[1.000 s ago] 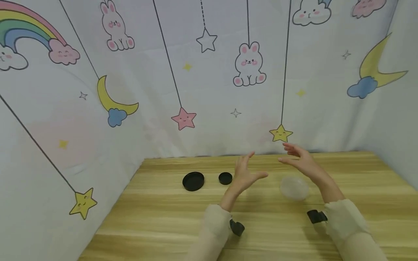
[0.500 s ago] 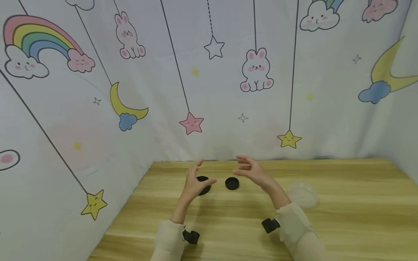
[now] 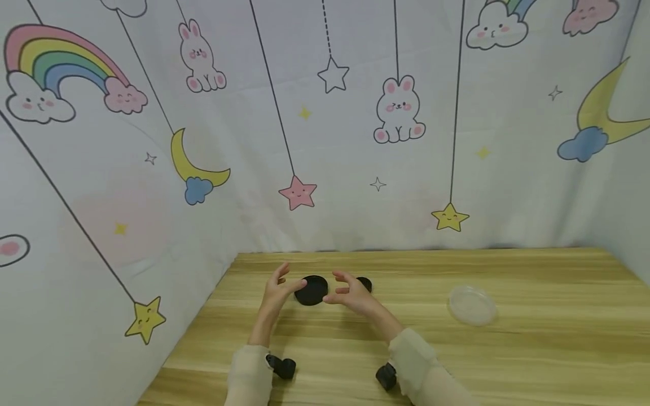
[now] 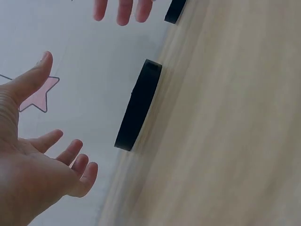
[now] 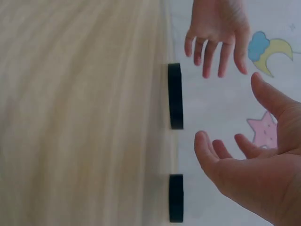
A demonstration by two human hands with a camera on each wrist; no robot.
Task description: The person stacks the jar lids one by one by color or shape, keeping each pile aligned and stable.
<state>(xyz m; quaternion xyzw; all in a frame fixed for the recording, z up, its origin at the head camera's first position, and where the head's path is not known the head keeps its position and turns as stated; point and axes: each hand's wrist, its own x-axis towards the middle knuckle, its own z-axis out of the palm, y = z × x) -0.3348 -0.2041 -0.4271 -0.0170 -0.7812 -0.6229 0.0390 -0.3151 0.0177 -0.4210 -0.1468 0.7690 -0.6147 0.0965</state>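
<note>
A large black round lid (image 3: pixel 311 291) lies on the table between my two hands in the head view. On its left side, my left hand (image 3: pixel 275 293) hovers with thumb and fingers spread apart, holding nothing. My right hand (image 3: pixel 357 294) hangs on the other side with loosely bent fingers and nothing in its grasp. Behind the right hand sits a smaller black round lid (image 3: pixel 365 284), partly hidden by it. Both wrist views show the large lid (image 4: pixel 138 106) edge-on, apart from the fingers. Farther right lies a clear round dish (image 3: pixel 471 305), away from both hands.
The wooden table (image 3: pixel 548 338) meets a white curtain (image 3: pixel 345 220) printed with rabbits, stars and moons along its back and left. A black wrist camera (image 3: pixel 282 366) is strapped at the left sleeve, and another camera (image 3: pixel 387 376) at the right.
Both hands have moved left, from between the small lid and the clear dish to either side of the large black lid. The head view has shifted slightly. The lids and the dish stay put.
</note>
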